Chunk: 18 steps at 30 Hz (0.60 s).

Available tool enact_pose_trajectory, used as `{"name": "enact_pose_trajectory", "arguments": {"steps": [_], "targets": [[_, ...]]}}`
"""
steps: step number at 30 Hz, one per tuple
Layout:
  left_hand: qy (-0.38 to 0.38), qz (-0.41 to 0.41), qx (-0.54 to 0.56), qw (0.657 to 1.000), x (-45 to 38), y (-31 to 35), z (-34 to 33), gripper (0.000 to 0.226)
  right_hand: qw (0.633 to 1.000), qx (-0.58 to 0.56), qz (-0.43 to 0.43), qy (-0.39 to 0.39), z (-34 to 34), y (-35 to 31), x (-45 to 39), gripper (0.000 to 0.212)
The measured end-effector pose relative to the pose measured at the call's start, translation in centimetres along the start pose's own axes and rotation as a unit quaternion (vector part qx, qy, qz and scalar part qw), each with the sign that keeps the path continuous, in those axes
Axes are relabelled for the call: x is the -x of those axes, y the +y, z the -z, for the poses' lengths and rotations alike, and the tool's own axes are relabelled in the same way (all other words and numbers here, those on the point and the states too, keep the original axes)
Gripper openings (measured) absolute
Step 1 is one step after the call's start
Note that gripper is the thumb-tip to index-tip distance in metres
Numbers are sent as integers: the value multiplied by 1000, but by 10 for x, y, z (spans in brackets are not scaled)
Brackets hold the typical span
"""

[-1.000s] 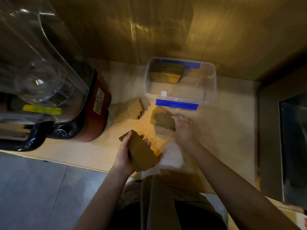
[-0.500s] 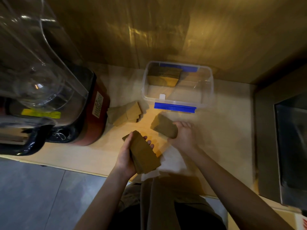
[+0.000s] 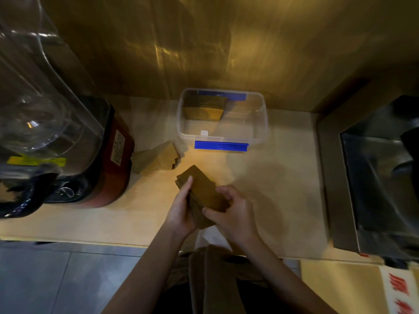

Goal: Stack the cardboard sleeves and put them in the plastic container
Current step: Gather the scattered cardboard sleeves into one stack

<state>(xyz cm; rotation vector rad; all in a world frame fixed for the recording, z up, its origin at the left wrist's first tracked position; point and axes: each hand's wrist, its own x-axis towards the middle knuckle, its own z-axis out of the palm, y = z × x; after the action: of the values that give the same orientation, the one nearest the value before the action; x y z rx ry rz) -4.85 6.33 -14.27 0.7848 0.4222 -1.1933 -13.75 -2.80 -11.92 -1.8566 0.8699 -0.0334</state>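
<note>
A stack of brown cardboard sleeves (image 3: 201,189) is held above the counter between both hands. My left hand (image 3: 181,211) grips its left side with the thumb along the top edge. My right hand (image 3: 233,211) clasps its near right end. A clear plastic container (image 3: 260,137) with blue clips stands behind, against the wall, with a pile of sleeves (image 3: 205,109) in its far left corner. More loose sleeves (image 3: 158,158) lie on the counter to the left of the container.
A large blender with a red and black base (image 3: 113,168) and clear jar (image 3: 34,109) fills the left. A steel sink (image 3: 374,177) is at the right. The counter's front edge (image 3: 90,242) runs just below my hands.
My right hand lifted a small bunch of sleeves off the counter and brought it onto the stack in my left hand. Both hands now hold one combined stack.
</note>
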Motion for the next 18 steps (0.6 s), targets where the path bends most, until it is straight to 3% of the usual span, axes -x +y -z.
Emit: {"name": "enact_pose_trajectory", "arguments": {"steps": [5, 7, 9, 11, 13, 15, 18], "targets": [[7, -13, -11, 1000, 1, -5, -13, 20, 999, 37, 36, 1, -1, 8, 7, 52], [36, -32, 6, 999, 0, -5, -17, 22, 998, -52, -22, 21, 2, 10, 6, 49], [79, -64, 20, 995, 0, -5, -25, 20, 956, -244, -160, 18, 5, 14, 3, 34], [96, -93, -1, 991, 0, -6, -31, 18, 853, -419, -301, -78, 7, 18, 0, 30], [109, -120, -65, 985, -1, -10, -32, 20, 780, -493, -348, -169, 9, 20, 2, 38], [112, -136, -139, 974, 1, -11, -30, 36, 768, -517, -328, -190, 12, 23, 2, 49], [96, -142, -202, 964, 3, -5, -24, 43, 796, -498, -291, -185, 18, 30, -3, 47]]}}
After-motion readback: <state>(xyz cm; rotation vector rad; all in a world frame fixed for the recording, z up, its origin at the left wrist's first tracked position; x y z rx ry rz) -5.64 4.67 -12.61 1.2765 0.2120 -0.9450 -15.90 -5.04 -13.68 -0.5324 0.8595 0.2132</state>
